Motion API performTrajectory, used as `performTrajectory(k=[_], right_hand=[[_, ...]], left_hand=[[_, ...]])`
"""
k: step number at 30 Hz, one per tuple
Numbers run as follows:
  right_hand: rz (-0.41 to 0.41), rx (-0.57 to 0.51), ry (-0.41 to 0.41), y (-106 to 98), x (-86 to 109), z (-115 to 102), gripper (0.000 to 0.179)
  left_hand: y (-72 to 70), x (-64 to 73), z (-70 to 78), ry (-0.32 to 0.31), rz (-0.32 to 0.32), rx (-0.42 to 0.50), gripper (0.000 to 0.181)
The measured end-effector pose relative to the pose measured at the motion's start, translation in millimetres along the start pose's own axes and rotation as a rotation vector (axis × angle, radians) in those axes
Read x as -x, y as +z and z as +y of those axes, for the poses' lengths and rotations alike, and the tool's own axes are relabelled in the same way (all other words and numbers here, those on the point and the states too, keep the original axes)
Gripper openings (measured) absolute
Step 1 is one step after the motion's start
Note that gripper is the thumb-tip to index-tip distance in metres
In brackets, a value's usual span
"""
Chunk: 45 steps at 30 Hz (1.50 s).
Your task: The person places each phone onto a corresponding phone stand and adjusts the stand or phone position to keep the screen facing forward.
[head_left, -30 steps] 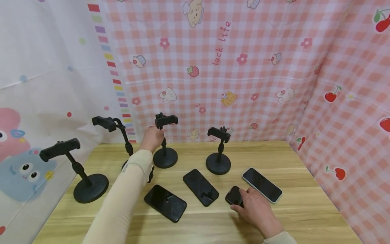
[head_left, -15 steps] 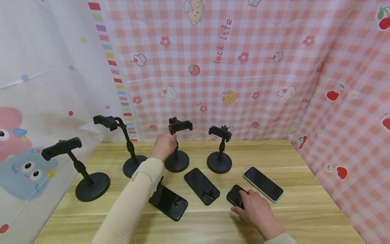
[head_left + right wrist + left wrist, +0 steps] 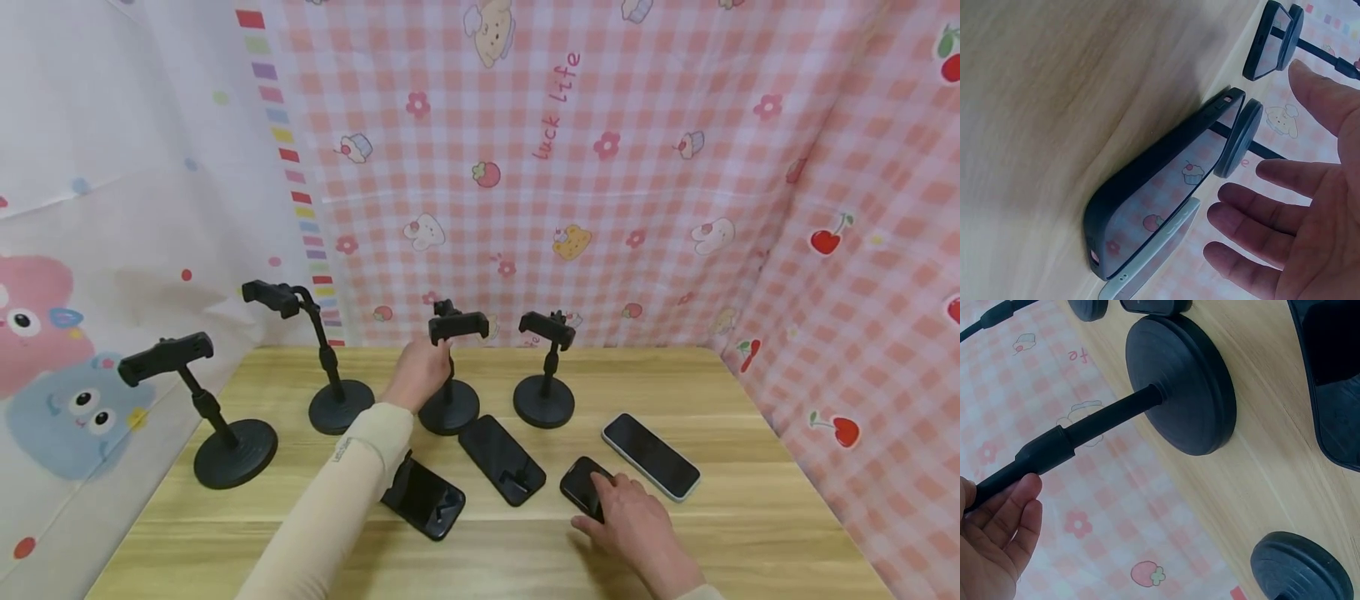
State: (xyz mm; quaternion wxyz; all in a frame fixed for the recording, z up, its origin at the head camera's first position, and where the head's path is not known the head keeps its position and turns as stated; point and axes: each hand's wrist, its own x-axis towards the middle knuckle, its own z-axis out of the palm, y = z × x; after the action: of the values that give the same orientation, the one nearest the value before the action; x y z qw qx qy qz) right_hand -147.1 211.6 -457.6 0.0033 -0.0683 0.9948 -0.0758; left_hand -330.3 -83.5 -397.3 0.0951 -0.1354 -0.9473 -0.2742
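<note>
My left hand grips the pole of a black phone stand just below its clamp. In the left wrist view, the thumb and curled fingers close round that pole, and its round base is at the tabletop. Over at the right, my right hand hovers at a small black smartphone, partly covering it. The right wrist view has the fingers loosely spread beside the black-cased phone, holding nothing. A black smartphone lies right in front of the gripped stand.
Two more phone stands stand at the left, another stand at the back right. A white-edged phone lies beyond the right hand. Another black phone is partly hidden by the left sleeve. Patterned cloth borders the wooden table.
My left hand has shifted the gripped phone stand to the right and slightly nearer, uncovering the stand behind the arm. My right hand stays about where it was by the small phone.
</note>
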Motion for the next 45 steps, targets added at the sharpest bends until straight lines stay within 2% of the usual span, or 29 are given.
performTrajectory(k=[4,11,18,25,31,36,39,42,45], right_hand=[[0.025,-0.003,-0.005,0.3,2.3,1.9,0.068],[-0.002,-0.001,0.008,-0.5,4.3,3.0,0.073],[-0.046,-0.029,0.019,1.0,3.2,2.5,0.073],[-0.057,-0.044,0.028,1.3,-2.7,-3.1,0.073],[-0.071,-0.051,0.029,0.7,-7.4,-6.4,0.072],[-0.068,-0.065,0.020,1.0,-8.9,-7.1,0.069],[-0.070,-0.066,0.022,1.5,-9.9,-7.3,0.068],[-0.085,-0.065,0.026,1.9,-11.3,-7.6,0.069],[-0.100,-0.064,0.030,2.6,-12.5,-7.4,0.069]], left_hand=[[-1.2,2.9,3.6,-0.020,-0.012,0.015,0.038],[-2.4,11.3,9.4,0.020,0.002,-0.047,0.034],[2.2,19.7,11.9,-0.019,-0.036,0.027,0.037],[0.8,22.8,9.8,0.078,-0.042,-0.026,0.028],[-2.1,25.1,6.7,0.093,-0.073,-0.026,0.032],[-1.3,28.3,7.8,0.101,-0.087,0.014,0.031],[0.4,30.4,8.7,0.129,-0.071,0.021,0.029],[5.1,33.6,6.4,0.180,-0.003,0.007,0.027],[8.2,36.5,5.0,0.194,0.045,-0.001,0.021]])
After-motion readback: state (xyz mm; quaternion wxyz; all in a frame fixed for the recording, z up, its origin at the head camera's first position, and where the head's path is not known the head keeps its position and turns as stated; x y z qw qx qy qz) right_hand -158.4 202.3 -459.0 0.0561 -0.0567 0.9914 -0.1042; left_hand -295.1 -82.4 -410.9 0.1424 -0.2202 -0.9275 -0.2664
